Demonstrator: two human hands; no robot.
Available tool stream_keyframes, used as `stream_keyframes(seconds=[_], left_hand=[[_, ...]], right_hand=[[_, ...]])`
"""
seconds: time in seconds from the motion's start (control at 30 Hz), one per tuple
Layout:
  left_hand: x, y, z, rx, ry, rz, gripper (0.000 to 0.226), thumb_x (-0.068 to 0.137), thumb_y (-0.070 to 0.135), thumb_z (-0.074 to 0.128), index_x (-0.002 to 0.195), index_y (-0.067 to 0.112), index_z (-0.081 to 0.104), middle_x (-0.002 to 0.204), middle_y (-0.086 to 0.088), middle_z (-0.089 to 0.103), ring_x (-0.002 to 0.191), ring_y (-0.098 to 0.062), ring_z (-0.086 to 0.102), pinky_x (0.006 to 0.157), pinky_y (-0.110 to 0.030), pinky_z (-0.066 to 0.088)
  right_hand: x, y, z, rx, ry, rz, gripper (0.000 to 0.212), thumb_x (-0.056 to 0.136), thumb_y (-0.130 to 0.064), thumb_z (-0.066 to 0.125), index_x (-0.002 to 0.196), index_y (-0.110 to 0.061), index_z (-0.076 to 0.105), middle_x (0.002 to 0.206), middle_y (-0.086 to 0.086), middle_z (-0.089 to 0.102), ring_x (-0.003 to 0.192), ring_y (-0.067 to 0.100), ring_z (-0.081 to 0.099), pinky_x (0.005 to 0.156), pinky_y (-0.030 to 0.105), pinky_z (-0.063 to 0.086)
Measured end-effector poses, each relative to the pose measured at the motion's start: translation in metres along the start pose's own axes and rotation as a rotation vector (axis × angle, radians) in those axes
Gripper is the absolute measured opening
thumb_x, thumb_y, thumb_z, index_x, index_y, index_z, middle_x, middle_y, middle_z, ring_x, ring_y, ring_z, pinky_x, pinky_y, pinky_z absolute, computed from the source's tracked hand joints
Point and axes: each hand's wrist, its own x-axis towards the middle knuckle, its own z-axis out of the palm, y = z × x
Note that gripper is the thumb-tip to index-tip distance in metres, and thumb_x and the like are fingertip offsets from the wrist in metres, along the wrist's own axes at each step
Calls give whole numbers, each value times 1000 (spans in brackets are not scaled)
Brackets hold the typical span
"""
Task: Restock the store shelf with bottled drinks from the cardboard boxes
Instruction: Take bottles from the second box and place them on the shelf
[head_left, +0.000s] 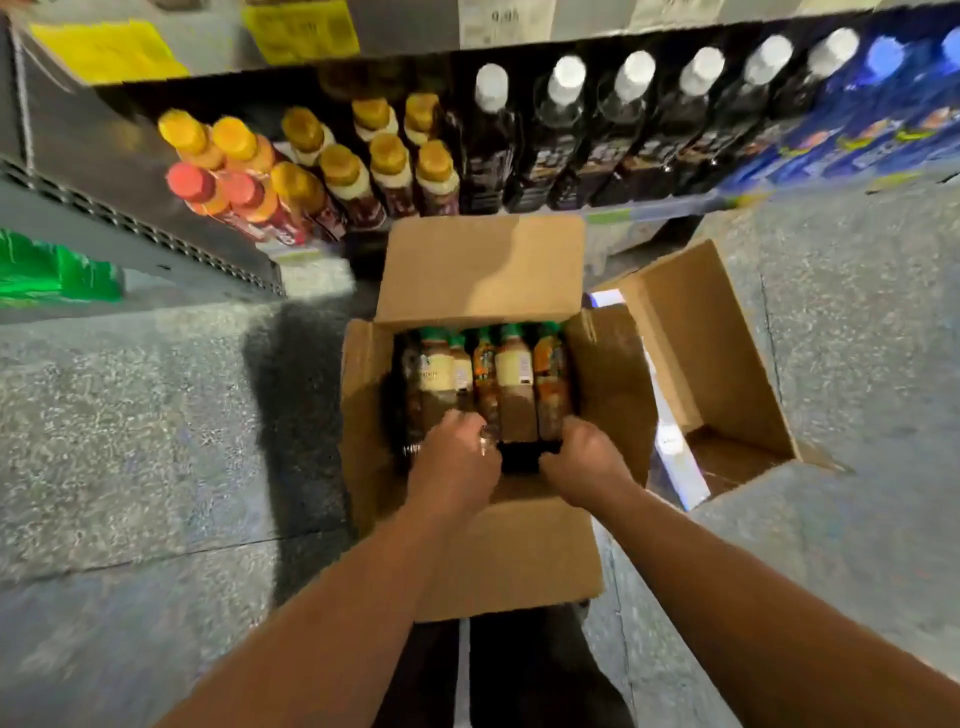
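Observation:
An open cardboard box (613, 384) stands on the floor in front of me, with several green-capped bottles (514, 379) of brown drink lying inside. Both hands reach into it. My left hand (452, 457) curls its fingers round the bottom end of the left bottles. My right hand (584, 454) grips the bottom end of the right bottles. Beyond the box, the lowest store shelf (613, 218) holds rows of bottles seen from above: yellow-capped (387, 153), red-capped (189, 182) and white-capped (566, 78).
A second open cardboard box (727, 364) lies tilted on the floor to the right, touching the first; something white shows inside. Blue-capped bottles (883, 52) fill the shelf's right end. A green pack (57, 270) sits far left. Grey speckled floor (156, 415) surrounds the boxes.

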Motion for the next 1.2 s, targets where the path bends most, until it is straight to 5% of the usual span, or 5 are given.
stream_keyframes(seconds=[0.33,0.57,0.83,1.03,1.2], left_hand=[[91,-14,78,-538,-130,-212,50,97,35,48,142,18,34,137,-2,49,123,-24,47,97,-33,40],[117,-18,83,-587,-130,-352,57,91,37,59,139,15,38,136,-8,49,122,-28,49,103,-43,40],[104,-21,59,-901,-232,-509,61,79,26,73,131,14,43,124,-9,58,109,-29,58,97,-50,46],[65,1,18,-891,-139,-437,59,71,17,80,122,20,49,99,-2,60,88,-20,60,68,-31,51],[27,23,-30,-863,-146,-214,55,77,36,74,125,31,47,112,6,61,96,-12,59,71,-27,44]], right_hand=[[101,10,40,339,82,297,58,93,-26,53,142,-7,29,142,16,40,128,33,41,106,46,37],[118,22,40,746,-106,314,61,81,-13,73,134,-14,43,123,9,56,89,17,58,53,19,44],[94,14,33,893,-203,327,73,70,-5,76,131,-18,39,120,10,57,103,31,60,87,46,52],[38,-12,3,952,-121,269,66,64,-6,78,124,-16,50,110,8,62,99,28,62,87,45,54],[-17,-38,-41,1013,-23,146,59,62,0,76,115,-14,56,104,8,67,94,27,65,80,40,56]])
